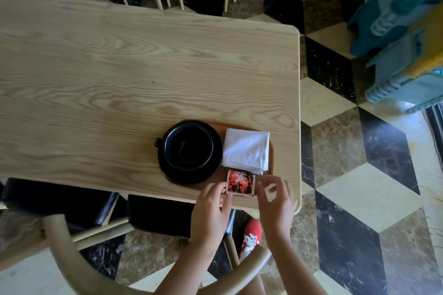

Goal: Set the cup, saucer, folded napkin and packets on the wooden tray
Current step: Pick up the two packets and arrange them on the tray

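The packet (241, 183), red and black, lies on the near edge of the wooden tray (270, 151), pinched at its left corner by the left hand's (212, 201) fingers (221, 187). The right hand (275, 199) hovers just right of it, fingers spread, released. Beyond them sit the folded napkin (245, 149) and the black cup (188, 146) on its saucer (215, 165).

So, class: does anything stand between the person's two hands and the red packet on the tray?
Nothing visible does. The left hand already touches the red packet at its near left corner, and the right hand hovers just beside it, fingers spread. The napkin and saucer lie beyond it.
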